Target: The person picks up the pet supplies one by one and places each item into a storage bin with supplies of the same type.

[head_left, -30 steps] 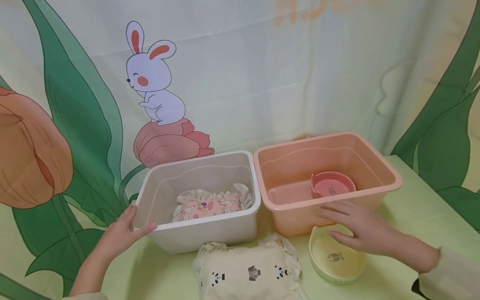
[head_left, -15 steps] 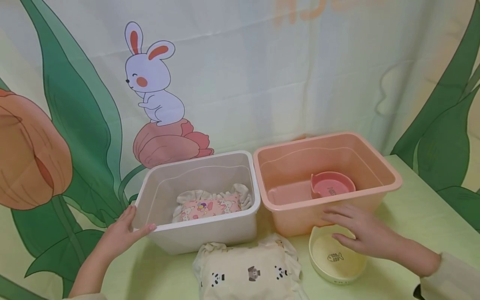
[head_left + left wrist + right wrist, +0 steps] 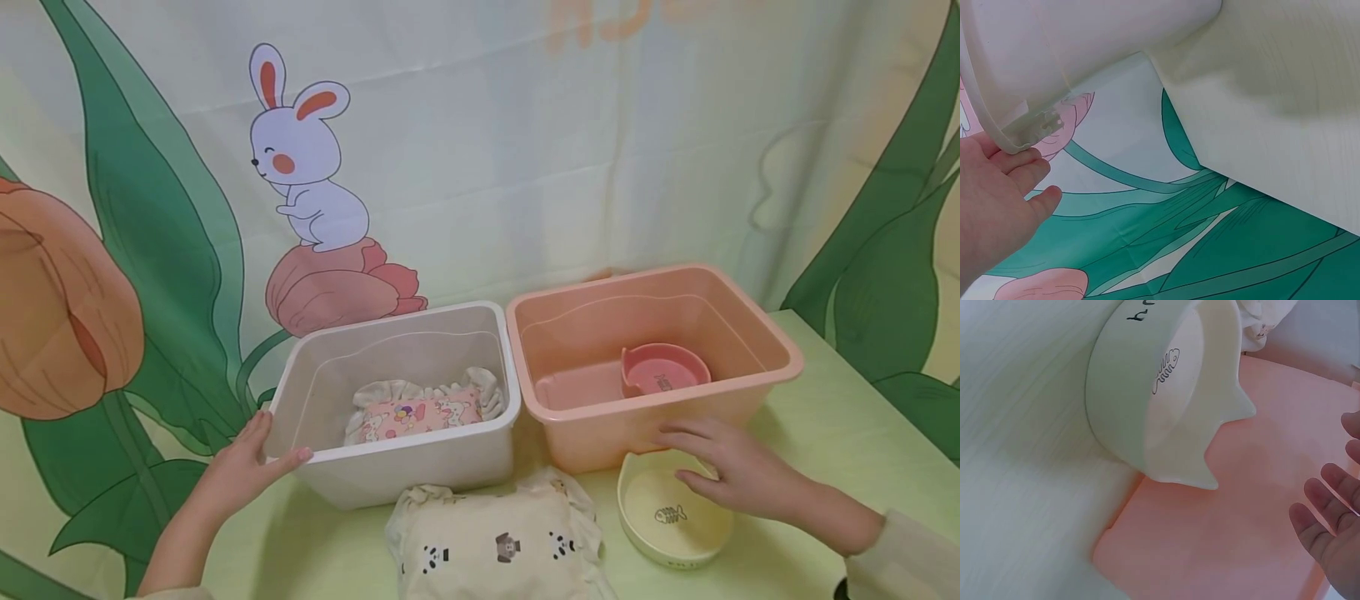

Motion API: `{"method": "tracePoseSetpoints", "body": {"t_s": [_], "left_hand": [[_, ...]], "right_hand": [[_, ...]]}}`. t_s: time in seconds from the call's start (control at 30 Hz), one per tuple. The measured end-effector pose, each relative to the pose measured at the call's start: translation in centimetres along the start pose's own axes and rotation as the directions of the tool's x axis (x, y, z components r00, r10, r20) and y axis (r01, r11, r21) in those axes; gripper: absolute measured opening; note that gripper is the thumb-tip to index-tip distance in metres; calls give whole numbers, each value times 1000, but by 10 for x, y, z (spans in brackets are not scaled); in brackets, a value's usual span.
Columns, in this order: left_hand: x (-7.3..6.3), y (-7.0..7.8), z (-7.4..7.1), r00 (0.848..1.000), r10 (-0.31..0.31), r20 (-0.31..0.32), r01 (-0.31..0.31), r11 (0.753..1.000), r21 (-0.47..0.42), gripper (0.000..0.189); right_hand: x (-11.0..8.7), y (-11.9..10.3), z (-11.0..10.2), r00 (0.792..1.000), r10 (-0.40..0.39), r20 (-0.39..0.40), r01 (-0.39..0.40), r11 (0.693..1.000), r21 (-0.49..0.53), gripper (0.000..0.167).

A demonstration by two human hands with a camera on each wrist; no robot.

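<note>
At the front left corner of a white plastic bin (image 3: 420, 467), my left hand (image 3: 238, 473) grips the rim, its thumb along the front edge and the fingers down the side. In the left wrist view those fingers (image 3: 1030, 177) bend under the rim. My right hand (image 3: 738, 473) hovers over the back right part of a yellow cat-eared bowl (image 3: 667, 546), holding nothing. Its fingers (image 3: 1319, 497) are spread and relaxed in the right wrist view. The bowl, printed with a fishbone, stands on the table before a peach bin (image 3: 600, 437).
A pink ruffled cushion (image 3: 423, 417) lies inside the white bin. Inside the peach bin is a pink cat-eared bowl (image 3: 678, 367). A cream cushion with animal prints (image 3: 480, 533) lies at the table's front. Behind hangs a printed curtain (image 3: 480, 167).
My right hand has drifted slightly to the right and down over the yellow bowl. The left hand, both bins and the cushions stay where they were.
</note>
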State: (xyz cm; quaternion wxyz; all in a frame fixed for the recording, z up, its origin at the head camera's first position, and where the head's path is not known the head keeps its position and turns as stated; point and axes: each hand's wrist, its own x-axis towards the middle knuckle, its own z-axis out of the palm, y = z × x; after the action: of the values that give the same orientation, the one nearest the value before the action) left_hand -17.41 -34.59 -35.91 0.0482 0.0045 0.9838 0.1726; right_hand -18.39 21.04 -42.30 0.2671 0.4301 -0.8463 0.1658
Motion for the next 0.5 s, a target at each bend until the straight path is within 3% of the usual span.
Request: {"method": "tracePoseSetpoints", "body": {"t_s": [0.17,0.5], "left_hand": [[0,0,0,1000,-3,1,3,1000,4,94],[1,-2,1,1000,4,2,-4,1000,2,94]], "right_hand": [[-4,2,1,998,38,41,-37,999,-24,45],[-8,5,3,998,43,50,-43,999,-17,45]]}}
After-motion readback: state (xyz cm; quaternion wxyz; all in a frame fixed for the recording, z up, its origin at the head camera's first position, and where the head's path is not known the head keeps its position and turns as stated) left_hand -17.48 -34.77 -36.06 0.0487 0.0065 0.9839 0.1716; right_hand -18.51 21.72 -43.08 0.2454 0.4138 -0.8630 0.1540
